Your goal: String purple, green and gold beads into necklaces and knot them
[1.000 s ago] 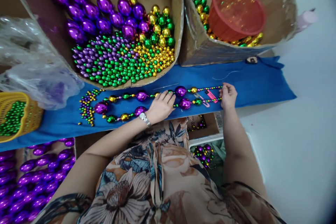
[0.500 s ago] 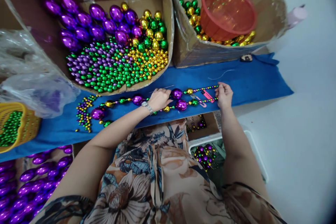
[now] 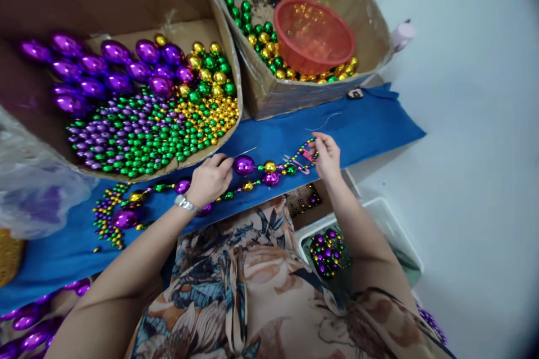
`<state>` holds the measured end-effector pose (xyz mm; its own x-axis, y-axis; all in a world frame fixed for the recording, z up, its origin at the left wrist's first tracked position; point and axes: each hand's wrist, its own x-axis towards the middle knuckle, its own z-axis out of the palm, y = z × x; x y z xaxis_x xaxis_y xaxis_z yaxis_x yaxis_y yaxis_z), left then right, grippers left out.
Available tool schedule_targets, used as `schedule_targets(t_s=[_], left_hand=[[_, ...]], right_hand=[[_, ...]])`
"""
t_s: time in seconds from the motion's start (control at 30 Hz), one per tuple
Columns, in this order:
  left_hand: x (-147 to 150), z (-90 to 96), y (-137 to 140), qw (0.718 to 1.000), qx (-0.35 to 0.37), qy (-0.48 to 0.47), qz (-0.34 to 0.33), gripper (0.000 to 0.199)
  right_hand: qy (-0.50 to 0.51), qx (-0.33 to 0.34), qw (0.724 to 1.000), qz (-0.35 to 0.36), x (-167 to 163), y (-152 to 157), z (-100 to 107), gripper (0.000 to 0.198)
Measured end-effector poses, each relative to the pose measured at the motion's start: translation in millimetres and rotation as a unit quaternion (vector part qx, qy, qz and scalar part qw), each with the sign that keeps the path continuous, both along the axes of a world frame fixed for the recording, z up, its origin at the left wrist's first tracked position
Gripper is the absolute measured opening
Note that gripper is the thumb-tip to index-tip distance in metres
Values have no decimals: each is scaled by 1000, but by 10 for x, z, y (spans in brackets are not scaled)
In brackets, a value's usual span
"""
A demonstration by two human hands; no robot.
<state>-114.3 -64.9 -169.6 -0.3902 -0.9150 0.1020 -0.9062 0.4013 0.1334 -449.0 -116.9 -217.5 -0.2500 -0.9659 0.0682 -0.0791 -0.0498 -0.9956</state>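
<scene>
In the head view, a long bead strand [image 3: 252, 171] already lay doubled along the blue cloth [image 3: 370, 123]. The left hand [image 3: 209, 178], fingers curled, pinched it at nine o'clock of a purple bead [image 3: 243, 165]; the right hand [image 3: 326, 154] pinched the three-o'clock end. Loose beads remained in the cardboard box [image 3: 219, 28] at twelve o'clock.

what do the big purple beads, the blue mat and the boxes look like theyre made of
Big purple beads: probably plastic with a metallic coat, given the mirror-like glints. Blue mat: looks like felt or similar cloth, matte and soft-edged. Boxes: brown corrugated cardboard, with creased, worn walls.
</scene>
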Motion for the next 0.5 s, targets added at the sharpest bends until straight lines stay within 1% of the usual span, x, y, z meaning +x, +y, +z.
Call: schedule_targets(t_s=[0.07,0.13,0.17,0.2,0.23,0.27,0.3,0.37,0.4,0.43,0.5], left_hand=[[31,-32,44,999,10,-24,19,36],[27,-58,84,996,40,-70,30,36],[16,-69,100,993,57,-96,32,36],[4,-77,111,990,71,-119,31,35],[-8,-83,117,987,80,-137,29,35],[-17,-88,118,985,84,-151,27,35],[-23,-92,114,983,83,-159,24,34],[-26,-101,95,983,76,-166,22,34],[-23,-107,83,983,73,-168,23,35],[-19,-114,72,983,72,-169,23,35],[-10,-131,56,983,73,-169,24,36]], right_hand=[[-42,10,999,27,207,37,-67,39],[-47,25,997,60,379,47,-129,40],[-24,28,996,78,436,40,-145,41],[21,26,995,99,469,24,-147,41],[89,17,989,121,475,1,-134,42],[173,3,975,142,453,-29,-110,42],[264,-11,951,160,405,-66,-76,43],[427,-23,888,167,242,-161,-3,45],[486,-15,860,154,137,-221,27,45],[531,1,837,133,23,-291,49,46],[595,45,797,92,-203,-449,61,46]])
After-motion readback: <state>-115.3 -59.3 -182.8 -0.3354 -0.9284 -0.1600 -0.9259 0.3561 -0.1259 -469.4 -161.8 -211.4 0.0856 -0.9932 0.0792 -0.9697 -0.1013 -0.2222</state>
